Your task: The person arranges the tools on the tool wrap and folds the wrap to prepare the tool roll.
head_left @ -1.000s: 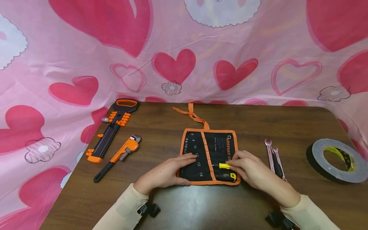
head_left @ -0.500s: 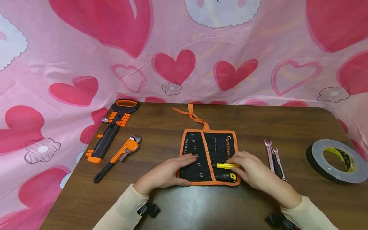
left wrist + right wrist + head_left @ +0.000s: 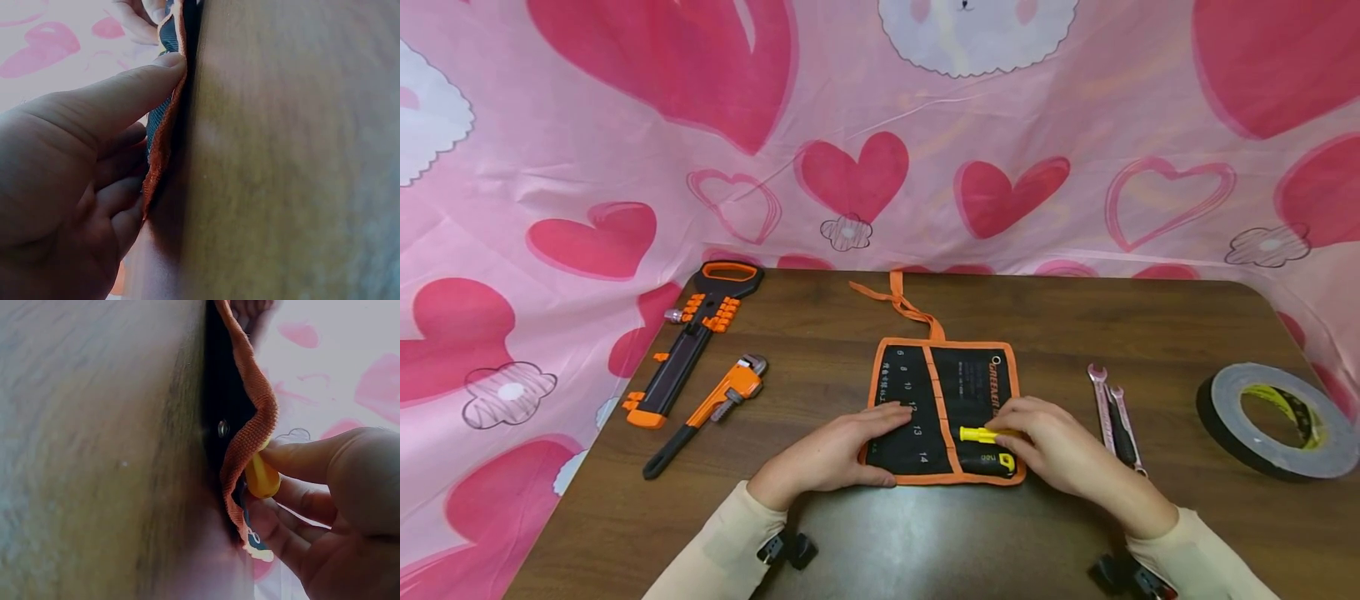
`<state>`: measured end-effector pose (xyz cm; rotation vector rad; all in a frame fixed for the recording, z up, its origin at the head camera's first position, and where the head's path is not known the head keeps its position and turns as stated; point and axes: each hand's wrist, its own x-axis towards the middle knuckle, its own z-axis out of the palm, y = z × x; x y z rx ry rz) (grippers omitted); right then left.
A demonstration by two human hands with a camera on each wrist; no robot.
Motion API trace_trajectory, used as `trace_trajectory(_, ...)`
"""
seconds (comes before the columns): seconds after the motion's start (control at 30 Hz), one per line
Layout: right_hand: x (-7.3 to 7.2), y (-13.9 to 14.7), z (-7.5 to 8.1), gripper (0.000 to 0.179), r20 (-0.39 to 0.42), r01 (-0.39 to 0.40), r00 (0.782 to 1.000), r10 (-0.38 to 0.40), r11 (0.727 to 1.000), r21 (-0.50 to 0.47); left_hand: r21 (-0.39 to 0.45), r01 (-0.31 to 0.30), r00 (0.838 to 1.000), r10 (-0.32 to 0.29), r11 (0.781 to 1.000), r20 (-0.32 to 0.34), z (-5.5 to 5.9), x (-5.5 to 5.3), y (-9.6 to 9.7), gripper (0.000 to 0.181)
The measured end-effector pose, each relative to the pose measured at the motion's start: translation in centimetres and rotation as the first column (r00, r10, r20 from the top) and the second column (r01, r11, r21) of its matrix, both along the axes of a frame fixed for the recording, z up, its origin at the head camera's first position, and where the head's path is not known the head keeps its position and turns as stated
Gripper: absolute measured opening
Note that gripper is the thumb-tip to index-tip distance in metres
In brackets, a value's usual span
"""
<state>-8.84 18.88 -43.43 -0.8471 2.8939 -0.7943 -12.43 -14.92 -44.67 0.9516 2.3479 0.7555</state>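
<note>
A black tool pouch (image 3: 972, 379) with orange trim lies unrolled on the table. My left hand (image 3: 842, 446) rests on its numbered left half, the thumb (image 3: 134, 94) along the orange near edge in the left wrist view. With thumb and fingers my right hand (image 3: 1048, 437) pinches a yellow-handled screwdriver (image 3: 976, 434) that lies across the right half. Its handle's left end meets the orange pocket strip; the shaft is hidden behind the strip. In the right wrist view the yellow handle (image 3: 261, 478) shows between thumb and fingers. Below it, a black-and-yellow tool (image 3: 996, 461) lies in the pouch.
An orange pipe wrench (image 3: 722, 400) and a black-and-orange tool holder (image 3: 688, 350) lie on the left. Two wrenches (image 3: 1102, 400) with a black-handled piece (image 3: 1122, 437) between them lie right of the pouch, then a large tape roll (image 3: 1217, 425). An orange tie (image 3: 910, 308) trails behind the pouch.
The yellow screwdriver has slid left, its shaft going out of sight at the pocket strip until the handle meets it. The left hand has stayed in place on the pouch.
</note>
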Motion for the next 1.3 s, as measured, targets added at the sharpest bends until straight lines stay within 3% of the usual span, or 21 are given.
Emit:
trace_trajectory(0.2,-0.4,-0.1,0.1,0.019,0.089,-0.008,0.996,0.012,0.999,-0.040,0.006,0.002,1.000,-0.002,1.000,-0.005,0.0,0.0,-0.1,0.082)
trace_trajectory(0.53,-0.6,-0.5,0.1,0.013,0.174,0.095,0.981,-0.086,0.994,-0.044,0.012,0.000,1.000,0.000,1.000,-0.002,-0.1,0.0,-0.1,0.083)
trace_trajectory(0.87,-0.8,-0.8,0.0,0.011,0.073,0.048,0.996,-0.047,0.999,-0.007,0.012,-0.001,1.000,0.001,1.000,0.001,-0.1,0.1,-0.1,0.083)
trace_trajectory(1.3,-1.3,-1.1,-0.3,0.012,0.124,0.026,0.992,-0.020,0.999,-0.043,0.014,-0.004,1.000,0.004,1.000,0.010,-0.1,0.0,-0.1,0.082)
